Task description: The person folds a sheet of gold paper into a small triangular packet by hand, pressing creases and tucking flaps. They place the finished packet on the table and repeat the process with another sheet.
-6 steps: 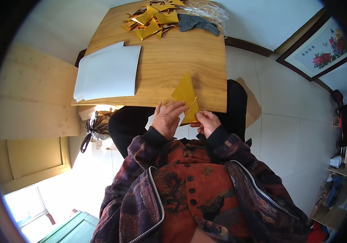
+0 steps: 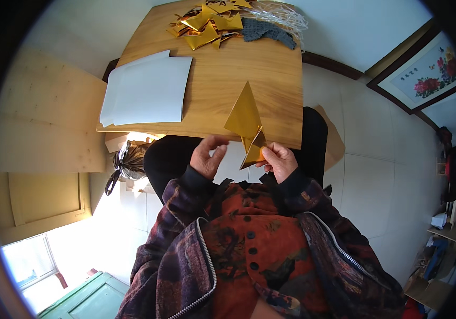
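A folded sheet of shiny gold paper [image 2: 244, 114] points away from me over the table's near edge, its lower part creased into a narrower fold. My right hand [image 2: 278, 161] pinches that lower fold between thumb and fingers. To the left of the paper is my left hand [image 2: 209, 157], empty, with thumb and fingers apart and curved. It does not touch the paper. Several folded gold paper pieces [image 2: 201, 37] lie heaped at the table's far end. A stack of white sheets [image 2: 145, 90] rests on the table's left side.
The wooden table [image 2: 214, 95] stands in front of me, its near edge over my knees. A dark grey knitted cloth [image 2: 268, 33] and clear plastic strands [image 2: 281, 16] lie at its far right. A tied plastic bag [image 2: 128, 162] sits on the floor beside my left knee.
My left hand has come off the gold paper and moved left, its fingers opening. The paper has tilted in my right hand, and its lower fold stands more open.
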